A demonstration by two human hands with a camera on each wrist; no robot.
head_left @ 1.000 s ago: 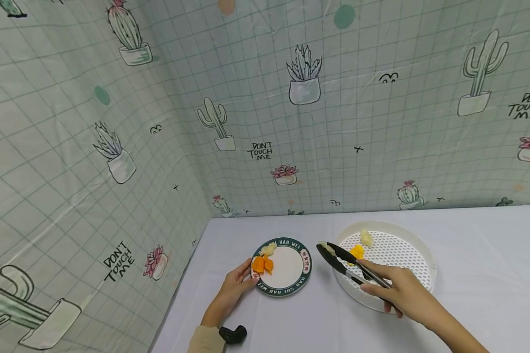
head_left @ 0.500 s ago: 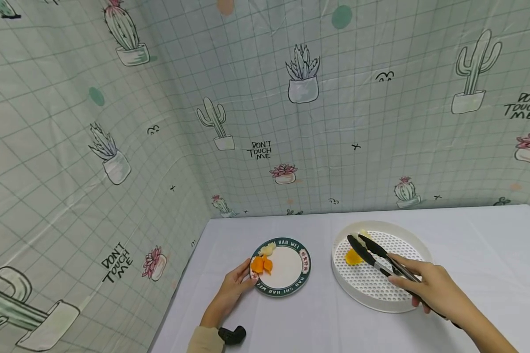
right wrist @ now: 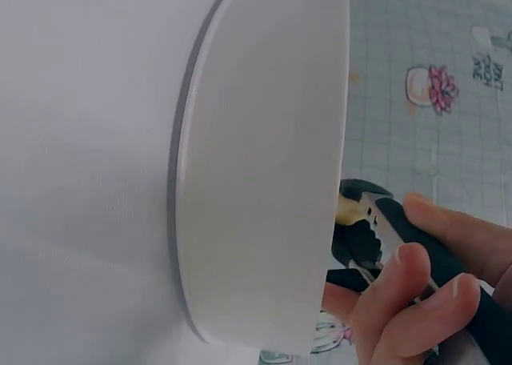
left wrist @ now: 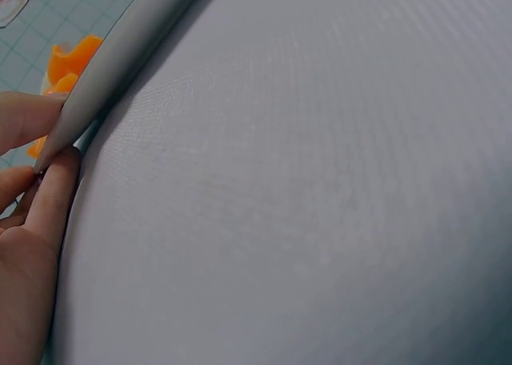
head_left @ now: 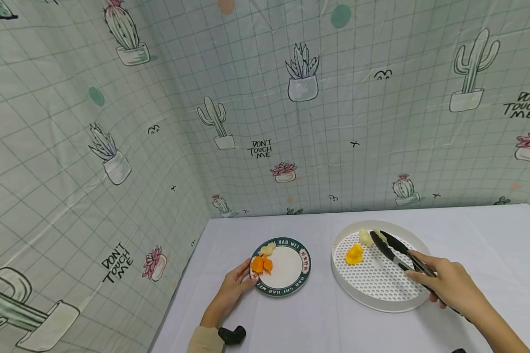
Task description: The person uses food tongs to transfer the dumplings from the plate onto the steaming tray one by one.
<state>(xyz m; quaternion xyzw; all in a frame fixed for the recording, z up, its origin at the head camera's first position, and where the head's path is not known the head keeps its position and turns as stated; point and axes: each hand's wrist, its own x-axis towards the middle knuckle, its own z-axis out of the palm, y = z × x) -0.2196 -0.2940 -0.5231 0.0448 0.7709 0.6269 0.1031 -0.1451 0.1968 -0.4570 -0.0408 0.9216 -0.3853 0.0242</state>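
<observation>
My left hand (head_left: 231,289) pinches the near-left rim of a green-bordered plate (head_left: 287,267), thumb and fingers on either side of the rim in the left wrist view. On that plate lie orange pieces (head_left: 261,264) and a pale piece (head_left: 267,249). My right hand (head_left: 446,282) grips black-tipped metal tongs (head_left: 406,257) by the handles, over a round white tray (head_left: 339,274) with a perforated base. A pale yellowish lump (right wrist: 350,211) sits between the tong tips. Another pale piece (head_left: 365,238) and a yellow piece (head_left: 354,254) lie on the tray.
The white-covered table (head_left: 320,323) meets a hanging cloth (head_left: 327,122) printed with cacti at its back and left. A small black object (head_left: 232,335) is by the left sleeve (head_left: 206,339). The tray's tall side wall (right wrist: 264,165) fills much of the right wrist view.
My right hand has carried the tongs and the pale lump rightward, from the gap between plate and tray to over the tray's far part. My left hand has stayed at the plate.
</observation>
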